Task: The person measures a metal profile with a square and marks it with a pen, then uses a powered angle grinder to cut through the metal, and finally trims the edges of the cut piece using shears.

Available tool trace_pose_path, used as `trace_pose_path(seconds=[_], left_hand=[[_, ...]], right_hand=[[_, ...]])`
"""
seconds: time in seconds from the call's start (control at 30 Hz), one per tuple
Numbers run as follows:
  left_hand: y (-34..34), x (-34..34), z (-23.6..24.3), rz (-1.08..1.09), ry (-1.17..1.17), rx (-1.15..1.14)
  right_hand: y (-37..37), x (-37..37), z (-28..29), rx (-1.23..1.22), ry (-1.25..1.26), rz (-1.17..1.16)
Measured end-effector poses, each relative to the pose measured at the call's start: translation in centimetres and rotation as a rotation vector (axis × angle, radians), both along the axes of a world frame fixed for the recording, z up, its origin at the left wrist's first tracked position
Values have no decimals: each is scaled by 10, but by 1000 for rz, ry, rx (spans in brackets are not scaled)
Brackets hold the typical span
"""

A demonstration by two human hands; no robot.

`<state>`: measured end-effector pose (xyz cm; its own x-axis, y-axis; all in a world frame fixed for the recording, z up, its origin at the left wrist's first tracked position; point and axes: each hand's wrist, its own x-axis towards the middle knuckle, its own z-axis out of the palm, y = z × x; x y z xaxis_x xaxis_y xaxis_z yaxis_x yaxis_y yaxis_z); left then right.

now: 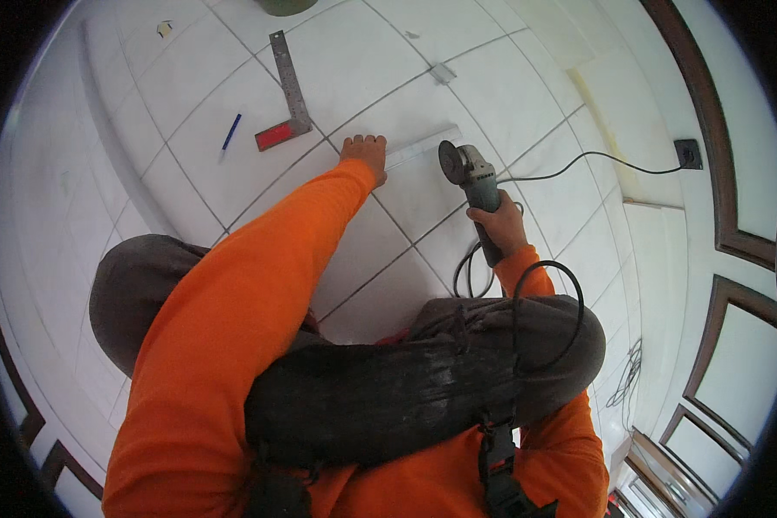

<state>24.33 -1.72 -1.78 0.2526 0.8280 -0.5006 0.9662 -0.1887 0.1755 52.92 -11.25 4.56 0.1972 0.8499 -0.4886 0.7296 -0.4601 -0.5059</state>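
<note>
My left hand (367,155) is closed on the near end of a long, narrow white strip (425,146) that lies on the tiled floor. The strip's material is hard to make out against the white tiles. In my right hand (504,224) is an angle grinder (482,188), gripped round its body. Its dark disc (451,162) points away from me, just beside the strip's far end and apart from it. Whether the disc spins cannot be told. A metal try square (292,86) with a red handle lies beyond my left hand, and a blue pen (231,131) rests left of it.
A black cord (609,155) runs from the grinder's side to a black wall socket (688,154) on the right. More cable (470,272) loops by my right wrist and over my right knee. A small grey piece (443,73) lies on the floor ahead. A coiled wire (628,380) sits along the right wall.
</note>
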Motion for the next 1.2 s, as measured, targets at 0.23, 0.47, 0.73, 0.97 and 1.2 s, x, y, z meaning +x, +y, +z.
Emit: trace_pose_path(seconds=[0.23, 0.47, 0.73, 0.97, 1.2], left_hand=[[4, 7, 8, 65, -59, -12], [16, -3, 4, 68, -111, -87], [14, -3, 24, 73, -82, -108], [11, 4, 1, -22, -61, -11], [17, 10, -10, -47, -158, -2]], right_hand=[[-5, 4, -9, -37, 13, -45], [-3, 3, -14, -9, -3, -50], [-2, 0, -14, -17, 3, -53], [0, -6, -7, -10, 8, -28], [-6, 0, -14, -7, -19, -19]])
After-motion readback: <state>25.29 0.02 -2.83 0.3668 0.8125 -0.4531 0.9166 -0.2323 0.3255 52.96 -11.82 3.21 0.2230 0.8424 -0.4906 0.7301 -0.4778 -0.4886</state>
